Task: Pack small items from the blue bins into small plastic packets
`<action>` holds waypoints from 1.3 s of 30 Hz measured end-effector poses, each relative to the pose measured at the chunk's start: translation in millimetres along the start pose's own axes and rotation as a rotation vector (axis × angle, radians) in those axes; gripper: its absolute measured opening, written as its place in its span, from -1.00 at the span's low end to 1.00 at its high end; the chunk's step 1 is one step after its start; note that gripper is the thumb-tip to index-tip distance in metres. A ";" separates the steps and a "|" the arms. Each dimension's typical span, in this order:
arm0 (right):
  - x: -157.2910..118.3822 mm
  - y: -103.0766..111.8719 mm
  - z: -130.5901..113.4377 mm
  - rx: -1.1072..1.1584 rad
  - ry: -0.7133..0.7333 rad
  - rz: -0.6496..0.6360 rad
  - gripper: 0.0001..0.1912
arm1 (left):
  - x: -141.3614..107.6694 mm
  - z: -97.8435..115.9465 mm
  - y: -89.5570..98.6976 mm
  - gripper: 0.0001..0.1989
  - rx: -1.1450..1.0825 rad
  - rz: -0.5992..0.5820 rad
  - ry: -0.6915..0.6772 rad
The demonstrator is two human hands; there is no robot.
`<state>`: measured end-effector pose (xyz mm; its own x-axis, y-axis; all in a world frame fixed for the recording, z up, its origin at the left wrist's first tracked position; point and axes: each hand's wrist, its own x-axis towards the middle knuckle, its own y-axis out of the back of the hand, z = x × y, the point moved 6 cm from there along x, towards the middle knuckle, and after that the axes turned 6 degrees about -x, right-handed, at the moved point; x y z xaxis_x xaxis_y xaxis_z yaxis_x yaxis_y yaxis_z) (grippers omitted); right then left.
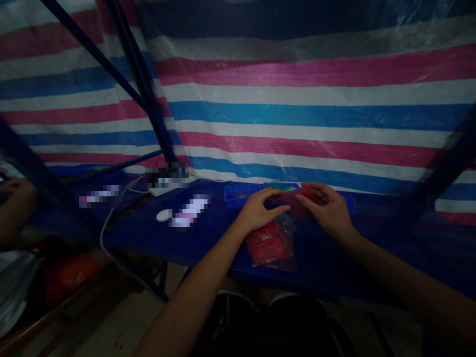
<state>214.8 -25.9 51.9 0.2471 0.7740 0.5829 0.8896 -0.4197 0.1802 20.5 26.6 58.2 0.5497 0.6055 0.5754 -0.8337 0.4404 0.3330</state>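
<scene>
Head view: the 2 bare hands meet over the bench [320,263], nearer its far edge than their forearms. Between them stands a thin red bag [297,210], just left of the right hand [327,204], whose thumb and fingers are clamped on its upper part. The left hand [262,209] has thumb and forefinger apart, their tips at the bag's left side; whether they touch it, I cannot tell. Below the left hand, toward the bench's near edge, lies a clear plastic bag [269,243] with red contents. Behind the hands, along the far edge, sit blue trays [240,196], partly hidden. Toward the bench's left end are a white round object [163,215] and, at the far edge, a white power strip [173,186].
</scene>
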 end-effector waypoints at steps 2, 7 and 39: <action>-1.3 -3.6 1.6 0.004 -0.017 -0.034 -0.49 | -0.2 3.7 -2.5 -0.62 0.053 -0.047 -0.020; -1.4 -8.5 5.8 0.056 -0.038 -0.070 -0.51 | 1.1 -0.7 1.1 -0.69 0.136 -0.056 0.015; -2.8 -21.0 23.6 0.185 -0.128 -0.175 -0.44 | -2.8 -11.0 2.6 -0.59 -0.096 -0.045 0.133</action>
<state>204.4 -8.0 27.8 0.1201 0.8855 0.4488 0.9751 -0.1901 0.1143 17.3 33.4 49.2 0.5940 0.6630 0.4555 -0.8026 0.5270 0.2794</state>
